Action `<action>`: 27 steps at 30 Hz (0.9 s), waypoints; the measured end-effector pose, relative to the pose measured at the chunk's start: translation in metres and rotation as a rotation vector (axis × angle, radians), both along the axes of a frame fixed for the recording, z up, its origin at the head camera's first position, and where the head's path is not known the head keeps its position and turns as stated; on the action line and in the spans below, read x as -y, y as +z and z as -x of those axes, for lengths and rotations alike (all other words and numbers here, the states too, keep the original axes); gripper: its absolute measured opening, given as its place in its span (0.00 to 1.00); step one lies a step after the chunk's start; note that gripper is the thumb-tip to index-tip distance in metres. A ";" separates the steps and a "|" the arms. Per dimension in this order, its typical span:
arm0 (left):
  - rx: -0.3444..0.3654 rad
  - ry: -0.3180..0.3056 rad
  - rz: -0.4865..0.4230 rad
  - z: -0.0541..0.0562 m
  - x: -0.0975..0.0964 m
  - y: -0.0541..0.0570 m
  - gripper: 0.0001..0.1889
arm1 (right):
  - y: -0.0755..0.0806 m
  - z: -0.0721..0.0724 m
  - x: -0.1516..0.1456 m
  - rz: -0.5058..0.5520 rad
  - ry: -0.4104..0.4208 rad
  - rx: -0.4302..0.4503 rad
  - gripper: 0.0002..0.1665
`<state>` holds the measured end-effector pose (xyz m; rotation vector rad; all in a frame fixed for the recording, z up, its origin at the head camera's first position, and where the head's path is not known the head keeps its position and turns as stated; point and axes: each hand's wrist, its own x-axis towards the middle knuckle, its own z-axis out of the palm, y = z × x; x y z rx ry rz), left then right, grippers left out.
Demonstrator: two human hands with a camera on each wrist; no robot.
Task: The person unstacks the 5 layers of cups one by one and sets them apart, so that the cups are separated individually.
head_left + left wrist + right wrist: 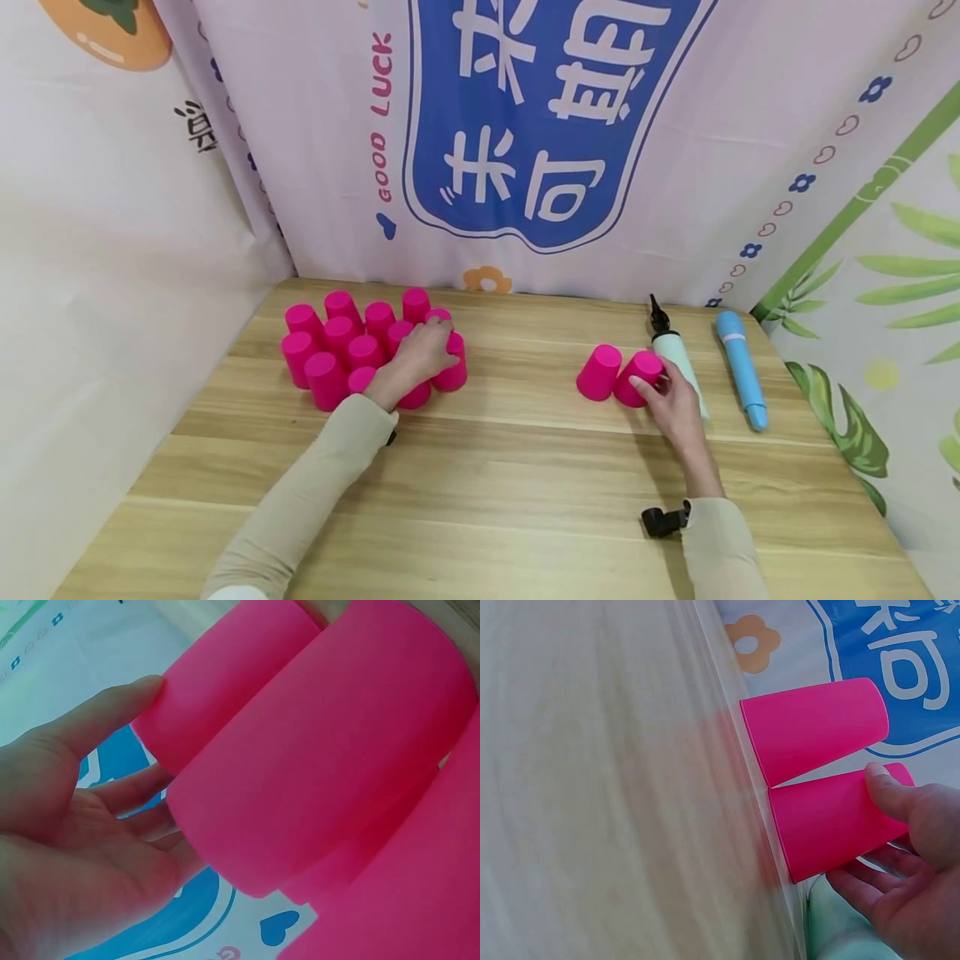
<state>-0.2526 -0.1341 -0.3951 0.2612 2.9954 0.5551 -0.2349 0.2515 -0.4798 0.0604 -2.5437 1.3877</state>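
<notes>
Upside-down pink cups stand in a tight cluster on the left of the table. My left hand reaches over its right side and grips a pink cup there, thumb on the near side, fingers partly hidden behind. Further right, two more upside-down pink cups stand side by side, their rims almost meeting. My right hand pinches the right one between thumb and fingers near its upper end. The other cup stands free just left of it.
A pale green hand pump with a black nozzle lies right behind my right hand. Beyond it lies a blue stick-shaped object. A printed curtain hangs along the table's back edge, with cloth on both sides.
</notes>
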 end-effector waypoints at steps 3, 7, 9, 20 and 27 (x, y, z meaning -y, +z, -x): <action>0.006 -0.003 0.007 -0.001 0.002 0.001 0.29 | -0.001 0.000 0.000 0.003 -0.002 0.005 0.36; 0.017 -0.009 0.012 0.000 0.004 0.001 0.29 | -0.001 0.000 0.000 0.003 -0.004 0.018 0.37; 0.025 -0.011 0.012 0.001 0.004 0.001 0.29 | -0.001 0.001 -0.001 0.002 -0.005 0.022 0.37; -0.208 -0.081 -0.030 -0.026 -0.011 0.014 0.25 | 0.001 0.002 0.001 -0.011 0.012 0.033 0.38; -0.224 -0.317 -0.318 -0.027 -0.081 0.018 0.31 | 0.000 0.003 0.000 -0.006 -0.003 0.020 0.37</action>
